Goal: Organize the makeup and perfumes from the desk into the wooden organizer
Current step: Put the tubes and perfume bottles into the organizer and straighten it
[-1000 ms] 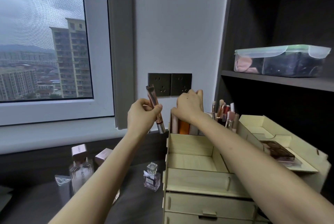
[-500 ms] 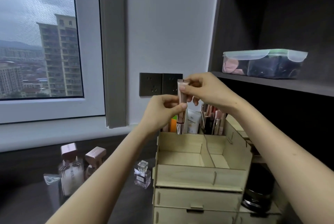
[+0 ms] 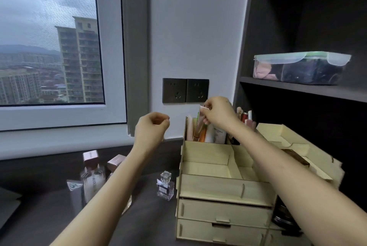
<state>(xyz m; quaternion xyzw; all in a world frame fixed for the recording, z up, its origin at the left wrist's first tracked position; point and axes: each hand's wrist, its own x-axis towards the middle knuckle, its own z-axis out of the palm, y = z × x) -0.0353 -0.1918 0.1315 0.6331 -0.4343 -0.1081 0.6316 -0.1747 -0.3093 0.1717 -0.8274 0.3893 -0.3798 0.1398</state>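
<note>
The pale wooden organizer [image 3: 222, 188] stands on the dark desk, with drawers below and open compartments on top. My right hand [image 3: 217, 113] pinches the top of a rose-gold tube [image 3: 200, 124], whose lower end is inside the back left compartment among other upright tubes. My left hand [image 3: 152, 129] hovers left of the organizer, fingers curled loosely and holding nothing. On the desk to the left stand a tall perfume bottle [image 3: 93, 174] with a pink cap, a second pink-capped bottle [image 3: 115, 163] partly behind my forearm, and a small clear perfume bottle [image 3: 165, 186].
A silvery tube [image 3: 75, 194] stands by the tall bottle. Brushes and lipsticks [image 3: 246, 118] fill the organizer's back right slot. A dark jar [image 3: 284, 218] sits at its right side. Wall sockets [image 3: 185, 90] are behind; a lidded plastic box [image 3: 299, 69] rests on the shelf.
My left hand has let go of the rose-gold tube and drawn back to the left. My right hand took the tube by its top and lowered it into the back left compartment.
</note>
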